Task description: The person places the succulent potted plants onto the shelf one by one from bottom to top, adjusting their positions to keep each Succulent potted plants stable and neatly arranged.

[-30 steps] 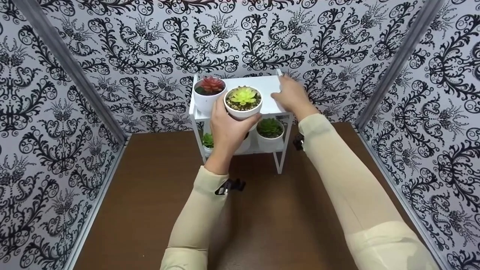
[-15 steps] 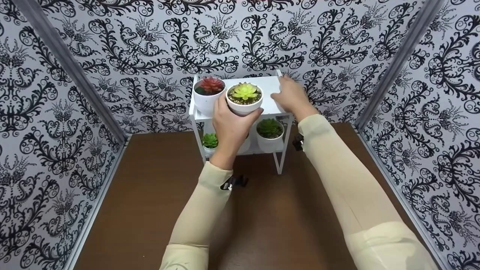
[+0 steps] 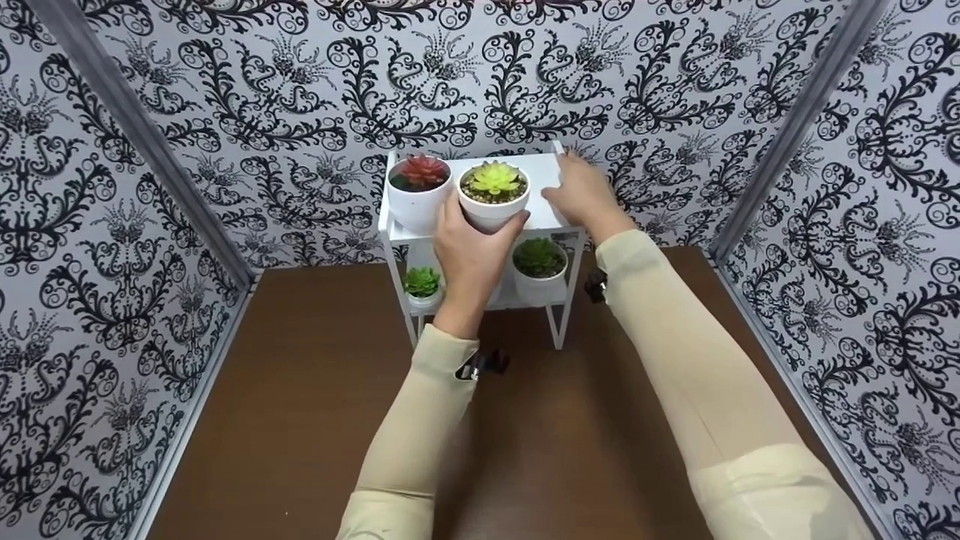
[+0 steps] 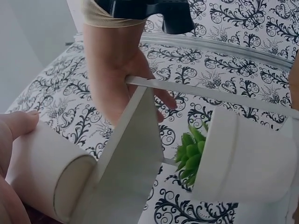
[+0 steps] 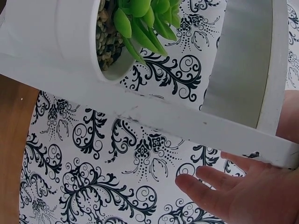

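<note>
In the head view my left hand (image 3: 472, 255) grips a white pot with a yellow-green succulent (image 3: 495, 180), thumb on the right side. Its base is close over the top board of a small white shelf (image 3: 546, 215); in the left wrist view the pot's bottom (image 4: 74, 186) shows right at the board's edge. At the shelf's right end my right hand (image 3: 589, 193) holds the side, thumb over the board. The right wrist view shows that hand's fingers (image 5: 205, 191) stretched along the outside of the frame. A red succulent (image 3: 424, 172) in a white pot stands left on the top board.
On the lower board, a green succulent (image 3: 538, 259) in a white pot stands right and a smaller green plant (image 3: 422, 283) left; my left hand partly hides the middle. The shelf stands on a brown table (image 3: 322, 420) against a patterned wall (image 3: 322, 90).
My left hand has moved slightly right and toward the back with the yellow-green succulent, away from the red one. The right hand has kept its place on the shelf.
</note>
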`<state>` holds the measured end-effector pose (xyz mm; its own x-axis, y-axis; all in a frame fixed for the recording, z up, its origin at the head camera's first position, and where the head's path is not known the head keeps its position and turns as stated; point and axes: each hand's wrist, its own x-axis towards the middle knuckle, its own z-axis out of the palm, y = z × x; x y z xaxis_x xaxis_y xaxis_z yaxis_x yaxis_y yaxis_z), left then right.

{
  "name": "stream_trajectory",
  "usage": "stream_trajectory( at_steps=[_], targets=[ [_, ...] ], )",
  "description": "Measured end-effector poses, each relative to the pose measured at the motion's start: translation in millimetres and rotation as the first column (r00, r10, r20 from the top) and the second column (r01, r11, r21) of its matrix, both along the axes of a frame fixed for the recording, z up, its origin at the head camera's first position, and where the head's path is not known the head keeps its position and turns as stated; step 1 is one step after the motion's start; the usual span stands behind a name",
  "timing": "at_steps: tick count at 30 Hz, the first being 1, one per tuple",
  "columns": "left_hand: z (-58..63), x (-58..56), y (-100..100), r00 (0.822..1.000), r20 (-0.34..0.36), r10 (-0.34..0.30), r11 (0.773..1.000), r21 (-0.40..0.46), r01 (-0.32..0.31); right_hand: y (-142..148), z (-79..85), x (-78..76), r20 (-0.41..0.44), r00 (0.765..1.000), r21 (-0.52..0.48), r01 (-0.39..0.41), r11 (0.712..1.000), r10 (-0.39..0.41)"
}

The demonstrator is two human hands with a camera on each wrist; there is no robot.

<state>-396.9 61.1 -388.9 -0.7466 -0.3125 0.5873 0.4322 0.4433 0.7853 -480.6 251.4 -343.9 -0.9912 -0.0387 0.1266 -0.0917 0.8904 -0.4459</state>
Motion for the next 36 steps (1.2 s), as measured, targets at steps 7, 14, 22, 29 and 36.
stream_trajectory(
  at_steps=[7,14,22,29,36],
  targets=[
    [-5.7,-1.5,9.2,0.999,0.031,0.038,0.998,-0.042,-0.037,-1.9,1.1,1.2,-0.01,1.0,-0.005,-0.01,1.0,0.01],
    [-9.3,-1.0,9.1,0.999,0.032,0.023,0.998,-0.056,-0.021,-2.2,1.8,1.5,0.003,1.0,-0.007,-0.003,1.0,0.003],
    [-9.0,-2.7,9.6,0.997,0.074,0.004,0.997,-0.071,0.002,-0.7,1.6,1.9,-0.006,1.0,-0.004,0.001,1.0,-0.001],
    [-7.2,-3.1,6.7,0.99,0.142,0.005,0.991,-0.134,0.015,-2.6,0.7,2.4,0.02,1.0,-0.029,0.006,1.0,-0.005],
    [-4.8,-3.0,6.3,0.986,0.168,-0.006,0.988,-0.152,0.032,-2.4,0.9,3.4,0.027,1.0,-0.041,0.017,0.999,-0.016]
  ],
)
